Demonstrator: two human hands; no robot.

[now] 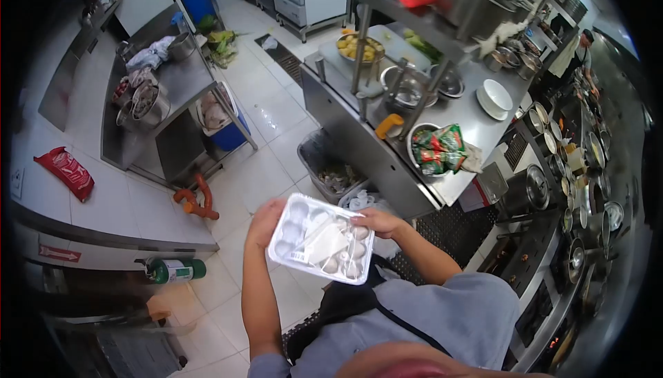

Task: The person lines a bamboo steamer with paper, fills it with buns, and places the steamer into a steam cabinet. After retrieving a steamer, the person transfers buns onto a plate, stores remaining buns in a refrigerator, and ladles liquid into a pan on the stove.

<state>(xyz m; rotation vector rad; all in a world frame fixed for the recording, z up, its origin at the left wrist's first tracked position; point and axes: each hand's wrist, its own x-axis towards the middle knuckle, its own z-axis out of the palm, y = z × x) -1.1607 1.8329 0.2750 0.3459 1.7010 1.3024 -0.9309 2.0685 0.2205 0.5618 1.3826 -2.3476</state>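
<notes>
Between my two hands is a shallow white tray (322, 238) with clear plastic over it. Pale rounded pieces show through the plastic; whether they are eggs or mushrooms I cannot tell. A white label with a barcode covers the tray's middle. My left hand (266, 222) grips its left edge, with the fingers partly hidden behind it. On the upper right corner, my right hand (377, 222) is closed with the thumb on top. The tray is held in the air in front of my apron, tilted towards me.
A lined waste bin (331, 165) stands just beyond the tray. At right, a steel counter (464, 183) bears bowls and a bowl of green-and-red packets (439, 148). Pots line the stove (532, 250) farther right, where another person (585, 53) stands. A fire extinguisher (176, 270) is at left.
</notes>
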